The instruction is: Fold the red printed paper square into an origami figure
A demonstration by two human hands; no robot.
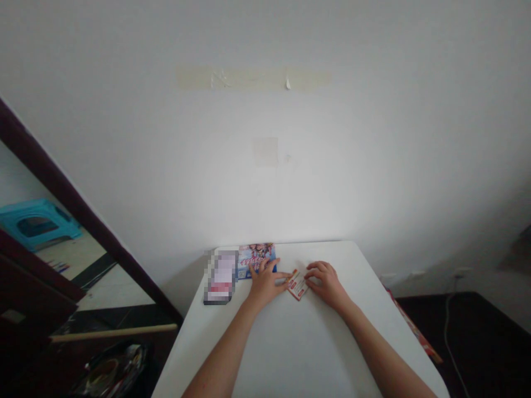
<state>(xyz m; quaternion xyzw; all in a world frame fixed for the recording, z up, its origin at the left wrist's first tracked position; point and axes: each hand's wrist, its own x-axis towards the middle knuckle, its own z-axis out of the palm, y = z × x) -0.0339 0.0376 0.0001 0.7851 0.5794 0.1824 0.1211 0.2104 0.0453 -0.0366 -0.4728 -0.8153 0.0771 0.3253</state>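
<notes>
A small card [297, 286] with white, red and yellow print lies tilted on the white table between my hands. My left hand [265, 283] is spread, its fingers over the lower right of a colourful blue booklet [249, 257]. Its thumb reaches the card's left edge. On the other side, my right hand [326, 281] has curled fingers, with thumb and fingertips at the card's right corner. How firmly they grip it is hard to see.
A pixelated, phone-like thing [222, 276] lies left of the booklet. The white table [290, 354] meets the wall [265, 193] behind. At left are a mirror frame [83, 204], a blue stool [41, 221] seen inside it, and a bin with a black bag [136, 370].
</notes>
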